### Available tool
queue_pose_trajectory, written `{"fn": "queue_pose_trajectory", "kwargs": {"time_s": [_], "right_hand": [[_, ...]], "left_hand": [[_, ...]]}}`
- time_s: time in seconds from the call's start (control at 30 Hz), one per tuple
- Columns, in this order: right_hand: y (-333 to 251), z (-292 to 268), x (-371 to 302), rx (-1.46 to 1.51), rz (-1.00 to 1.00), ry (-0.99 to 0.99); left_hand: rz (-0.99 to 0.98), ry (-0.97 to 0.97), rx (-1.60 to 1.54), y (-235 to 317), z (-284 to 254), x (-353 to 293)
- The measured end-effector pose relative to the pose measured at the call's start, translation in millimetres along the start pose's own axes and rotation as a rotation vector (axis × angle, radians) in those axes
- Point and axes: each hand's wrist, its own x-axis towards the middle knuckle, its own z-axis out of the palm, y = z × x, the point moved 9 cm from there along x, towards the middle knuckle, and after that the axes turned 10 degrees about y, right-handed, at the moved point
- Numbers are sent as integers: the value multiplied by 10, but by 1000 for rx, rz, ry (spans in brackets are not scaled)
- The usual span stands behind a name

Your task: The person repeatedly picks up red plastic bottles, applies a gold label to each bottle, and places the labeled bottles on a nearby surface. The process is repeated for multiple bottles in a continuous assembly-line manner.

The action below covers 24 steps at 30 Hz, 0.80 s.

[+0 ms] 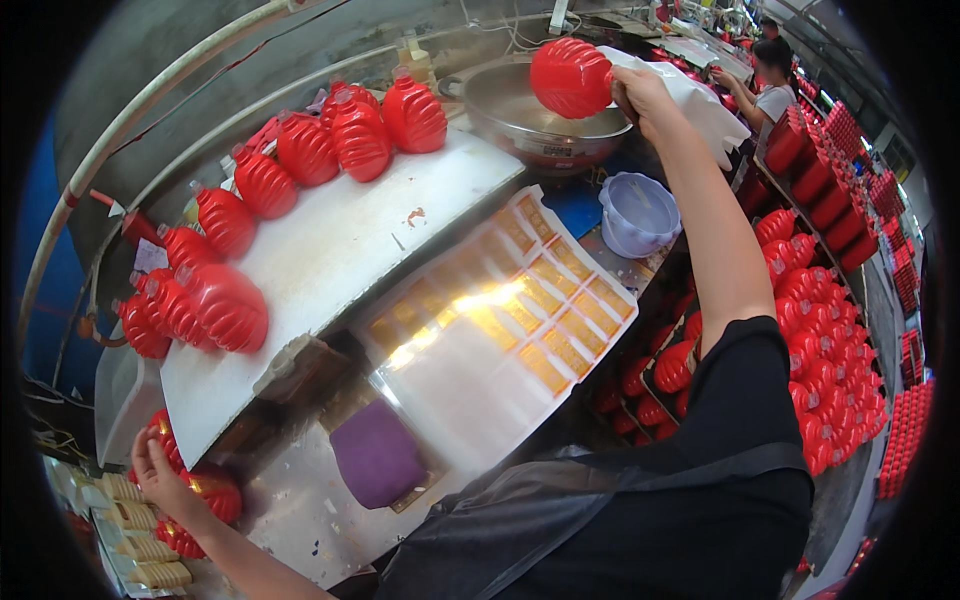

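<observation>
My right hand (645, 97) is stretched far forward and closed around the neck end of a red ribbed plastic bottle (570, 78). The bottle is tipped on its side above a wide metal pan (545, 140). At the lower left, my left hand (160, 474) has its fingers extended and apart, beside red bottles (215, 492), one bearing a gold patch. Whether its fingers touch one is hard to make out. Between my arms lies a sheet of gold labels (560, 340) with a bare pale part nearest me. A purple pad (376, 455) sits by its near edge.
Several red bottles (360, 138) stand along the back and left of a raised white board (330, 235). A lilac bucket (640, 215) is beside the pan. Rows of red bottles (825, 370) fill the right side. Another person (772, 95) works at the far right.
</observation>
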Motion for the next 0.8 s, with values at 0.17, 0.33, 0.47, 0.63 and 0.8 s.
{"fn": "queue_pose_trajectory", "kwargs": {"time_s": [0.17, 0.33, 0.47, 0.63, 0.8], "right_hand": [[678, -105, 674, -524, 19, 161], [710, 29, 809, -1166, -218, 163], [638, 313, 731, -1364, -261, -52], [932, 446, 667, -1521, -14, -437], [1140, 411, 873, -948, -91, -71]], "left_hand": [[2, -229, 29, 279, 784, -647], [-138, -315, 1, 307, 978, -972], [-168, -319, 24, 250, 1005, -1092], [-178, -332, 18, 237, 1071, -1198], [-205, -370, -48, 293, 1102, -1387]]}}
